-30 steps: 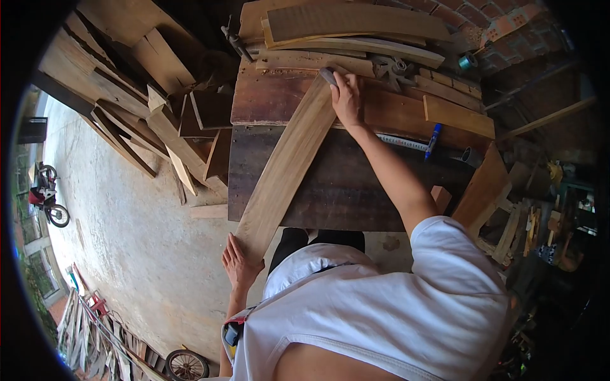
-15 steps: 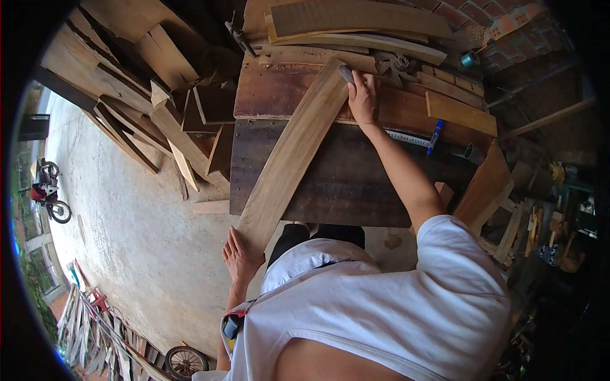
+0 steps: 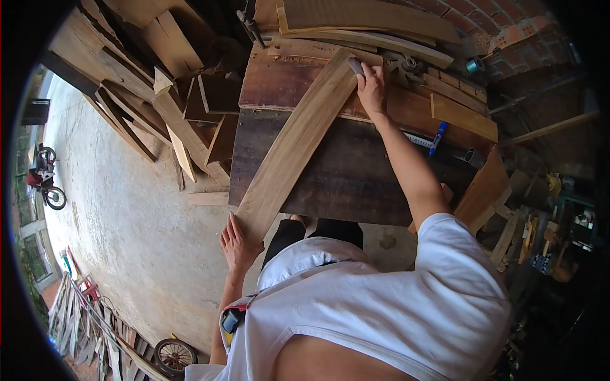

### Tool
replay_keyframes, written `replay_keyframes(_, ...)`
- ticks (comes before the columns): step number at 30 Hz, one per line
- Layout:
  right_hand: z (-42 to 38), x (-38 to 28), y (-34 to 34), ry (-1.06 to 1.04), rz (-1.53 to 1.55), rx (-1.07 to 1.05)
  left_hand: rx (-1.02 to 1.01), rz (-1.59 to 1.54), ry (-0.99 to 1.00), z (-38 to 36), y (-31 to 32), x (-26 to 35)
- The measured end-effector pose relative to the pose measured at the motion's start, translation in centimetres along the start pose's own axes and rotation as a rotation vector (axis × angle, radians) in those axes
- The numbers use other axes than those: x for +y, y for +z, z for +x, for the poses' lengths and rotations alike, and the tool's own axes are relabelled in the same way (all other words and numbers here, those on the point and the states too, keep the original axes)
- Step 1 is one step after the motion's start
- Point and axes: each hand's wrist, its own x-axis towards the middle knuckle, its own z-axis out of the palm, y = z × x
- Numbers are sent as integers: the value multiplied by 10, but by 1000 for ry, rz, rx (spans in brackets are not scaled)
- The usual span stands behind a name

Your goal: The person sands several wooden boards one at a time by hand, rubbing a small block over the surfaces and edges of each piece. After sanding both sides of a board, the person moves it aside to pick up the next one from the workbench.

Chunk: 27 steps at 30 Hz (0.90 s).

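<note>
A long, slightly curved wooden board (image 3: 295, 143) slants across the workbench (image 3: 356, 171), its near end sticking out past the bench's front edge. My left hand (image 3: 240, 244) grips that near end, fingers along the left edge and thumb side underneath or behind the wood. At the far end, my right hand (image 3: 373, 92) is closed around a small grey block (image 3: 356, 65), which sits against the board's right edge. What the block is made of I cannot tell.
Curved boards (image 3: 368, 19) are stacked at the back of the bench. A blue marker (image 3: 437, 138) lies over a ruler (image 3: 416, 141) on the right, near a pipe end (image 3: 469, 154). Wood offcuts (image 3: 184, 127) lean at left. A motorbike (image 3: 44, 176) stands farther off.
The whole view has shifted slightly, with bench, board and hands moving together. My right hand and the block stay at the board's far right edge; my left hand keeps the near end.
</note>
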Motion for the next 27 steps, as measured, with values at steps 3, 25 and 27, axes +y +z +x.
replay_keyframes(3,-36,-42,0,1,50,-47,27,-20,9,7,-1,0)
replay_keyframes(25,-108,-113,-29,-336,308,-363,3,-5,15,8,-1,1)
replay_keyframes(27,-59,-74,-15,-268,188,-239,-13,-8,16,5,-1,-1)
